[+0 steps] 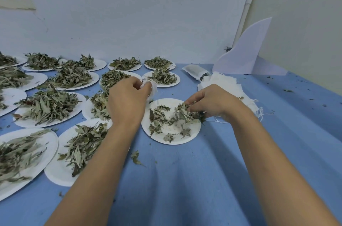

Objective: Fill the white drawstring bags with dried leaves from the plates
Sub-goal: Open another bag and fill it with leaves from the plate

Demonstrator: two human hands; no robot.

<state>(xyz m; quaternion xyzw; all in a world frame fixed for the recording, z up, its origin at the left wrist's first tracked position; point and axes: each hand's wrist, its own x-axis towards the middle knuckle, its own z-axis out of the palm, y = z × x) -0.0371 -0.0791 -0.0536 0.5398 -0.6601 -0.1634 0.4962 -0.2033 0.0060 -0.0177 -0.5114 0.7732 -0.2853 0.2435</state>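
Observation:
My left hand holds a small white drawstring bag pinched in its fingers, just above and left of a white paper plate. That plate carries a thin scatter of dried leaves. My right hand is curled over the plate's right side and grips a clump of dried leaves. A pile of empty white bags lies behind my right hand, its strings trailing to the right. One filled bag lies farther back.
Several paper plates heaped with dried leaves cover the left half of the blue table. A white folded sheet stands at the back right against the wall. Loose leaf bits lie on the cloth.

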